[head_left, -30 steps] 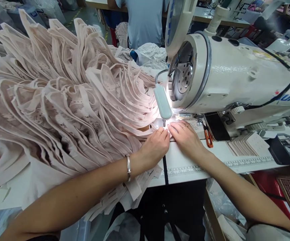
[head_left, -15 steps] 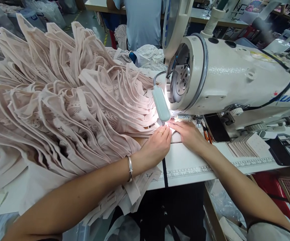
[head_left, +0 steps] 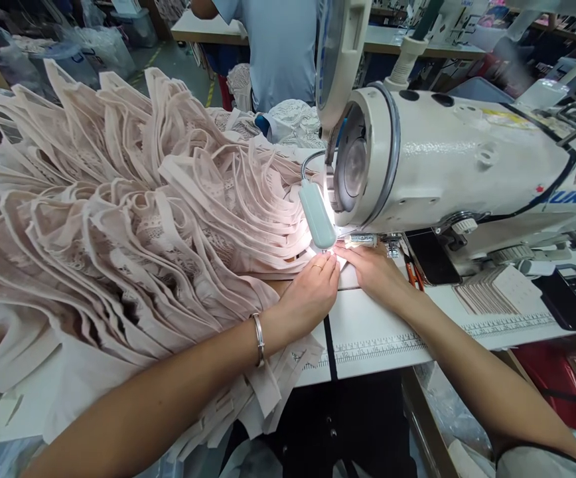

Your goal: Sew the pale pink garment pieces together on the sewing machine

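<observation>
My left hand (head_left: 312, 285): pinched on pale fabric (head_left: 344, 263) just below the lamp (head_left: 317, 216). My right hand (head_left: 375, 269): outstretched alongside, grip I cannot tell. Step, apparently: stitching. Next move: probably steady feeding.

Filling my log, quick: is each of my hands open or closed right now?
Left hand: closed, fingers bunched together below the lamp; anything held is lost in glare.
Right hand: fingers extended; gripping or not cannot be told.
</observation>
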`<state>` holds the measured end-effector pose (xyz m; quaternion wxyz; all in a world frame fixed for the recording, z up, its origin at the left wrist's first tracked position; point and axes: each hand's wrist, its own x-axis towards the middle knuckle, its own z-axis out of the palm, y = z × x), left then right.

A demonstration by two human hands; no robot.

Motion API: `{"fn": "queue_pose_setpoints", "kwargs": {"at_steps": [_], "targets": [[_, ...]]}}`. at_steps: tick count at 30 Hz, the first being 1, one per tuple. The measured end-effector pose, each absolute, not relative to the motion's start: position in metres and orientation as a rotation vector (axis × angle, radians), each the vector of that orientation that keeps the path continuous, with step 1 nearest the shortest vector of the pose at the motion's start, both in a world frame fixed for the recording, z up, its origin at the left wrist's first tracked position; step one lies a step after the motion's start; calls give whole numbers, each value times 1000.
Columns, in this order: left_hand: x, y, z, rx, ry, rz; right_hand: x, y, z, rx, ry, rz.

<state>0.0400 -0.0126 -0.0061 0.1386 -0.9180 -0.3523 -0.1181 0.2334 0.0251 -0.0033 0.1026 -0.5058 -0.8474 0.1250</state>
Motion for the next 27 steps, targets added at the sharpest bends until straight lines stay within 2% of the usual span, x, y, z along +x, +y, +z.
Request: {"fn": "queue_pose_setpoints", "kwargs": {"at_steps": [8, 15, 27], "targets": [[41, -8, -16, -2653, -1071, -464, 229, 26, 1, -1577, -2542, 337], [39, -4, -21, -2673, -1089, -549, 225, 26, 11, -1692, -2577, 444], [39, -6, -17, -2689, -1123, -467, 223, 26, 15, -1750, -2594, 451]]}}
